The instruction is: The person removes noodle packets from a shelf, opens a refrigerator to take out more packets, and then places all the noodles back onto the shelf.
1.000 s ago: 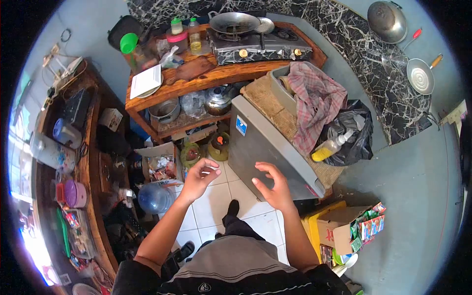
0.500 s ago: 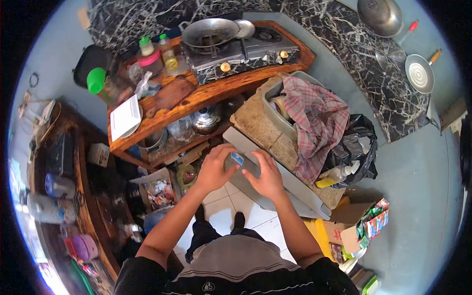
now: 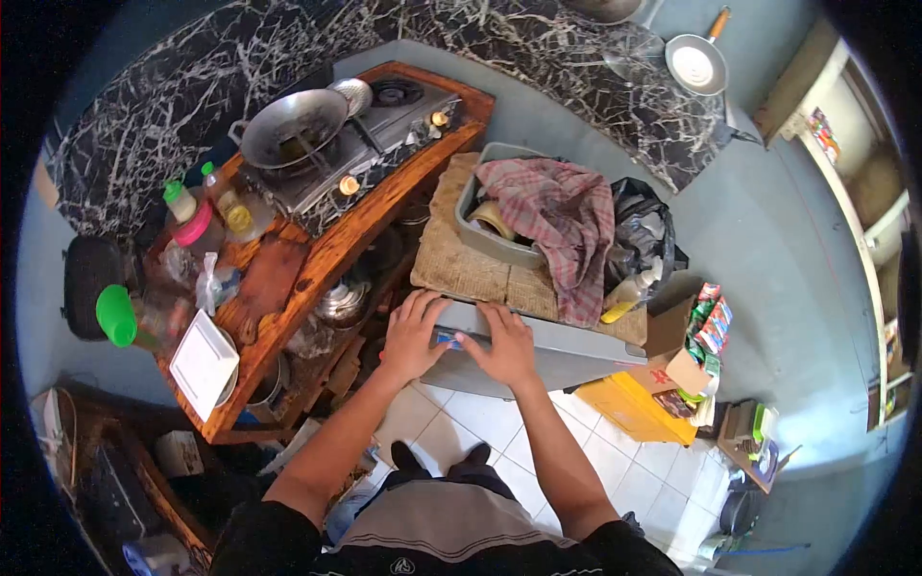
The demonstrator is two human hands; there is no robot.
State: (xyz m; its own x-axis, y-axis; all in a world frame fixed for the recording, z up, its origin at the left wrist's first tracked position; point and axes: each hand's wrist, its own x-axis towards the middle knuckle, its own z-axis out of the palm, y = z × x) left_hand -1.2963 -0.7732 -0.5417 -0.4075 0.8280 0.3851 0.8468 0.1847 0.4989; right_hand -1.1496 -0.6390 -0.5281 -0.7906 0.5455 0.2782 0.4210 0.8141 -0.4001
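Note:
In the head view, a grey appliance that looks like a small fridge [image 3: 567, 348] stands before me, cardboard covering its top. My left hand [image 3: 413, 338] rests on the upper front edge of its door, fingers stretched out and slightly spread. Close beside it, my right hand [image 3: 502, 348] lies on the same edge, fingers also extended. Between the two thumbs shows a small blue sticker [image 3: 446, 339]. Neither hand holds anything loose. On the cardboard [image 3: 451, 254] sits a grey basin [image 3: 480, 236], partly covered by a pink checked cloth [image 3: 567, 216].
A wooden table [image 3: 331, 245] at left carries a gas stove, a wok [image 3: 293, 130], bottles and a white tray [image 3: 204, 365]. At right are a black plastic bag [image 3: 639, 226], a pump bottle [image 3: 631, 291], a yellow container [image 3: 624, 408] and a cardboard box of packets [image 3: 672, 357].
My view has turned to the right, so the table and stove appear farther left. My fingers, more curled before, now lie flatter along the door's upper edge.

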